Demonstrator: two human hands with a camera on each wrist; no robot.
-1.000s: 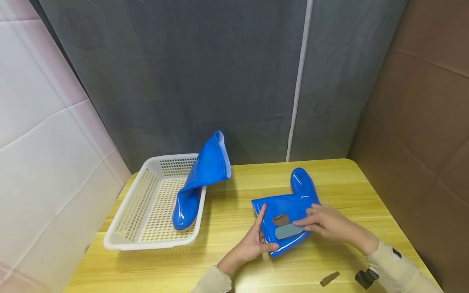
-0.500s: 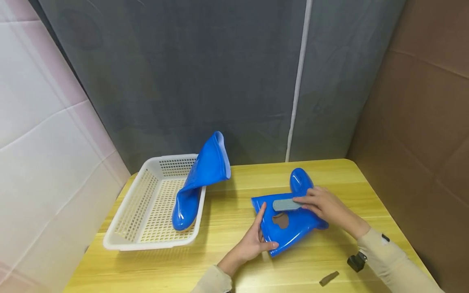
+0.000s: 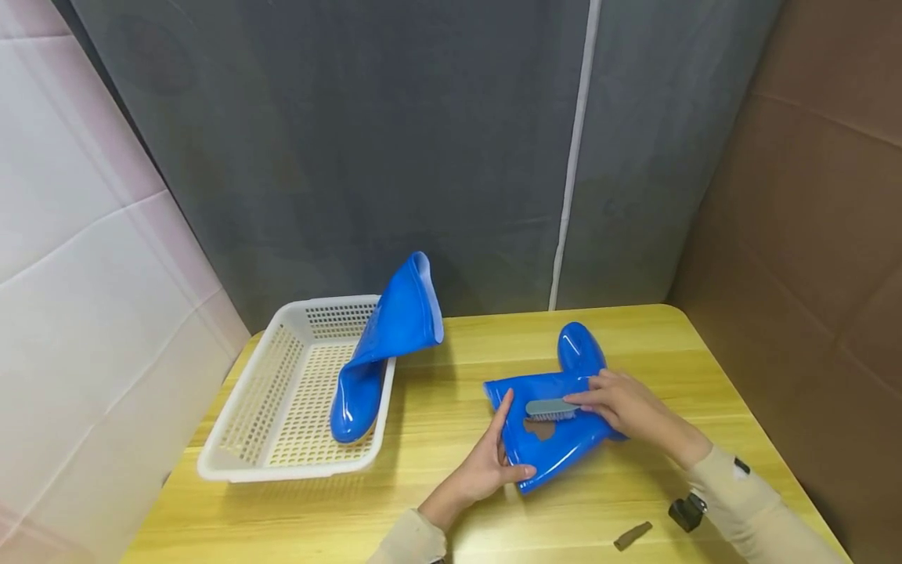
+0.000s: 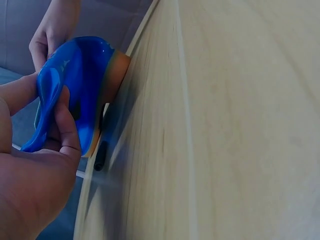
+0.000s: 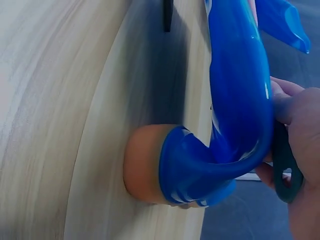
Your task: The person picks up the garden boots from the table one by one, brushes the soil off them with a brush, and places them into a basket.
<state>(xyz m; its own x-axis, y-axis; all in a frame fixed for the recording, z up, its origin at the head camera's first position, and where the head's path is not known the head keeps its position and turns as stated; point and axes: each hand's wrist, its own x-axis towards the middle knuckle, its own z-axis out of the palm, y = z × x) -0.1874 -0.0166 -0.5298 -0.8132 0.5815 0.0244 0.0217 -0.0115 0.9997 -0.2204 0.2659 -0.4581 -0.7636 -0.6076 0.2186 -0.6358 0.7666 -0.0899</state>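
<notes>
A glossy blue rain boot [image 3: 581,348] lies on its side on the table, with a brown patch [image 3: 539,430] on its shaft. My left hand [image 3: 486,468] grips the boot by its open top; in the left wrist view the thumb and fingers [image 4: 66,125] pinch the rim. A grey-green scrub brush [image 3: 548,408] with pale bristles is in my right hand [image 3: 623,407], bristles down at the upper edge of the patch. The right wrist view shows the boot's tan heel [image 5: 145,162] and the brush's dark green handle [image 5: 286,175] with a hole in its end.
To the left stands a white perforated basket [image 3: 239,473]. A second blue boot [image 3: 402,317] leans in it, its shaft sticking out over the right rim. Near the front of the wooden table [image 3: 437,407] lies a small brown stick-like piece [image 3: 633,536].
The brush in my right hand has moved from below the patch up the shaft, then slightly back down and tilted, now showing its bristles. My left hand stays at the boot's rim.
</notes>
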